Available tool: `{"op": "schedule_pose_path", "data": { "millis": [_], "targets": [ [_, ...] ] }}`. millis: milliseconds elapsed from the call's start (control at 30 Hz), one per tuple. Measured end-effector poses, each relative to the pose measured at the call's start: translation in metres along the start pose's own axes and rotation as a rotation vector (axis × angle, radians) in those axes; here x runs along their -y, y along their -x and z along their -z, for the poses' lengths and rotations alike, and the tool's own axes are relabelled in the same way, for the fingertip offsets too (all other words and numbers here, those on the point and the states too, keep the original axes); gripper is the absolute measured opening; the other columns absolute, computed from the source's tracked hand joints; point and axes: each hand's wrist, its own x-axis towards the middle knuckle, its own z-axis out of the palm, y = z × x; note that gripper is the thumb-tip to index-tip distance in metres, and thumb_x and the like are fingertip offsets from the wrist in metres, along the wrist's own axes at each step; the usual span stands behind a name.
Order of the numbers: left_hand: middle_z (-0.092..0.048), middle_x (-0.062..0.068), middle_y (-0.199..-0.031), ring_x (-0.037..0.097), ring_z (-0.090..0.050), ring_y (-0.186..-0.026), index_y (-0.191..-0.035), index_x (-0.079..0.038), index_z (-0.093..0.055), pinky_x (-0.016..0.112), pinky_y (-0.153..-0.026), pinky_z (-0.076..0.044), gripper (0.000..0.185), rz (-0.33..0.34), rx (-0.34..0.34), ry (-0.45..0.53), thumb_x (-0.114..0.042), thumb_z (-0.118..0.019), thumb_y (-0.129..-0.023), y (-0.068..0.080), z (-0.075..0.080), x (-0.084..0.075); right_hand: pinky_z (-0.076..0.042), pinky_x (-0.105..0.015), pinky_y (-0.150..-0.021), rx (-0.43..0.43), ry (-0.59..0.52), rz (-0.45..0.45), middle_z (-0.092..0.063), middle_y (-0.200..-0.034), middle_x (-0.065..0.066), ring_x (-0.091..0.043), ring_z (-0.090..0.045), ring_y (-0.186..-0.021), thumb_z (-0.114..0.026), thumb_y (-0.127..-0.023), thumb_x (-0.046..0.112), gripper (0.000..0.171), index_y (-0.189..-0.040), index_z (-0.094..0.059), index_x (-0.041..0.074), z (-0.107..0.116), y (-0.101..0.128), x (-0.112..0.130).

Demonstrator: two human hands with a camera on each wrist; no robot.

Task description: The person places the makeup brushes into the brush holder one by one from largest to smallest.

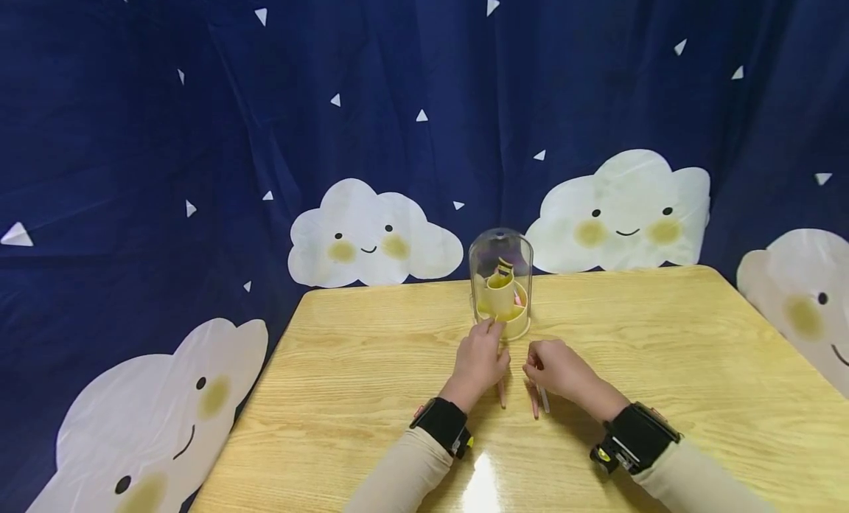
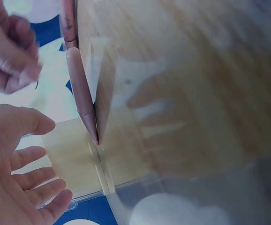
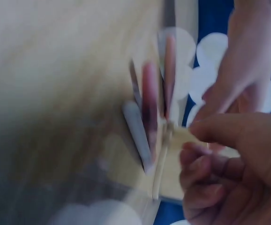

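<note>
A clear domed holder (image 1: 500, 236) with cream round cups inside stands at the table's far side. My left hand (image 1: 479, 358) is at its lower front, fingers spread beside the cream base (image 2: 70, 159) in the left wrist view. My right hand (image 1: 560, 367) hovers to the right, fingers loosely curled with nothing visible in them. Between the hands lie a pink pen (image 1: 502, 393), another pink pen (image 1: 533, 400) and a white pen (image 1: 544, 399). The right wrist view shows the white pen (image 3: 138, 136) beside the pink ones.
The wooden table (image 1: 358, 365) reaches back to a dark blue curtain (image 1: 398, 56) with smiling white clouds. Inside the dome, a small black-and-yellow striped piece (image 1: 505, 267) sits at the top cup and something pink (image 1: 518, 299) lies lower down.
</note>
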Motion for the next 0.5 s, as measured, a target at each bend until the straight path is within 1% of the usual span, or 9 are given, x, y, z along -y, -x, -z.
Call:
{"op": "schedule_pose_path", "data": {
  "millis": [67,167,267,367,500],
  "targets": [
    [-0.058,0.010,-0.143,0.025,-0.058,-0.127,-0.141,-0.013,-0.058,0.038,-0.097,-0.054,0.048,-0.003,-0.010,-0.010,-0.027,-0.068,-0.096,0.000,0.000,0.001,-0.035,-0.025,-0.048,0.018,0.016,-0.017,-0.047,-0.059,0.005,-0.010,-0.042,-0.052,-0.074,-0.085,0.005,0.031,-0.065,-0.052,0.012,-0.004,0.004,0.004],
    [-0.057,0.009,-0.144,0.024,-0.058,-0.128,-0.141,-0.012,-0.058,0.039,-0.096,-0.054,0.048,-0.001,-0.015,-0.004,-0.026,-0.067,-0.096,-0.001,0.001,0.002,-0.036,-0.026,-0.049,0.024,0.043,-0.082,-0.047,-0.056,0.005,-0.011,-0.044,-0.050,-0.078,-0.083,0.008,0.037,-0.060,-0.049,0.012,-0.010,0.007,0.008],
    [-0.056,0.009,-0.146,0.024,-0.057,-0.130,-0.142,-0.012,-0.057,0.039,-0.097,-0.054,0.048,0.006,-0.007,0.015,-0.025,-0.067,-0.096,-0.002,0.001,0.002,-0.037,-0.026,-0.046,0.038,0.037,-0.151,-0.051,-0.051,0.003,-0.011,-0.048,-0.043,-0.079,-0.083,0.009,0.039,-0.057,-0.051,0.011,-0.014,0.009,0.009],
    [-0.055,0.008,-0.148,0.023,-0.055,-0.132,-0.142,-0.012,-0.057,0.039,-0.097,-0.054,0.049,0.019,0.010,0.026,-0.024,-0.066,-0.096,0.000,0.001,0.002,-0.037,-0.024,-0.043,0.043,0.040,-0.197,-0.051,-0.052,0.000,-0.011,-0.048,-0.040,-0.079,-0.084,0.011,0.038,-0.058,-0.052,0.009,-0.017,0.010,0.010],
    [-0.054,0.006,-0.149,0.022,-0.055,-0.132,-0.143,-0.011,-0.057,0.039,-0.097,-0.053,0.049,0.028,0.018,0.020,-0.025,-0.066,-0.097,0.001,0.001,0.002,-0.039,-0.026,-0.044,0.034,0.062,-0.192,-0.051,-0.053,-0.002,-0.011,-0.048,-0.038,-0.076,-0.083,0.009,0.035,-0.059,-0.051,0.008,-0.018,0.012,0.011]
  ]
}}
